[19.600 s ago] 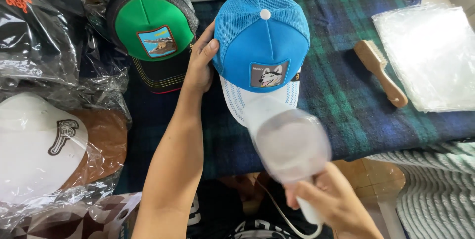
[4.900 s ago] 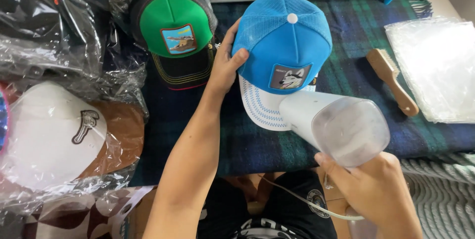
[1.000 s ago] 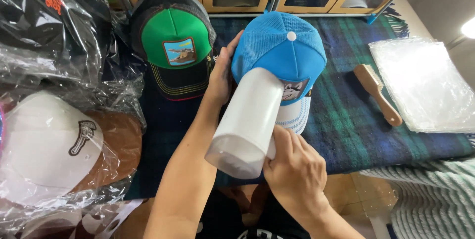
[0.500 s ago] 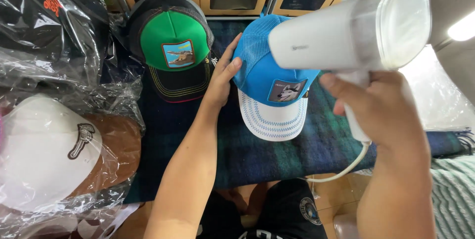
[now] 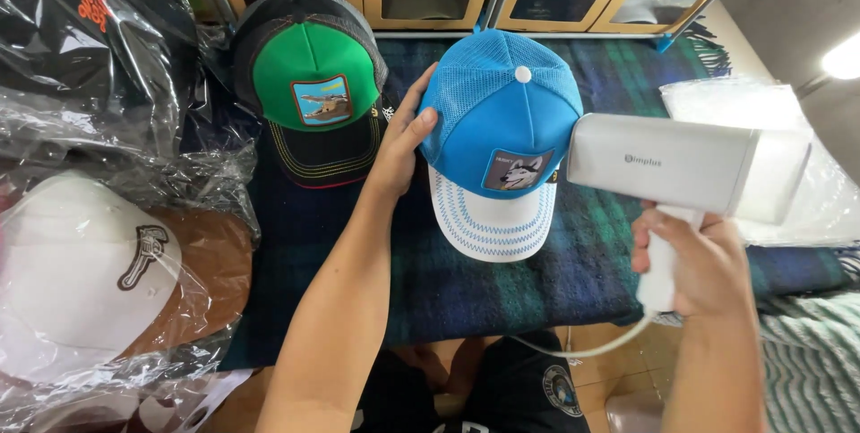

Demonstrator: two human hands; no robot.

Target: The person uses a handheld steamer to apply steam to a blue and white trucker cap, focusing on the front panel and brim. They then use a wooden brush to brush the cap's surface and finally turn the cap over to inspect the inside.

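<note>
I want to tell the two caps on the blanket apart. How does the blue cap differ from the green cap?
The blue cap has a white brim; the green cap has a black one. The left hand touches the blue cap, not the green cap. The blue cap's patch shows a dog; the green cap's, a landscape. Both lie brim toward the person.

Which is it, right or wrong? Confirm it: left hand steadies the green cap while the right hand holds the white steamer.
Wrong. The head view shows the left hand steadying the blue cap, not the green cap beside it. The right hand does hold the white steamer.
</note>
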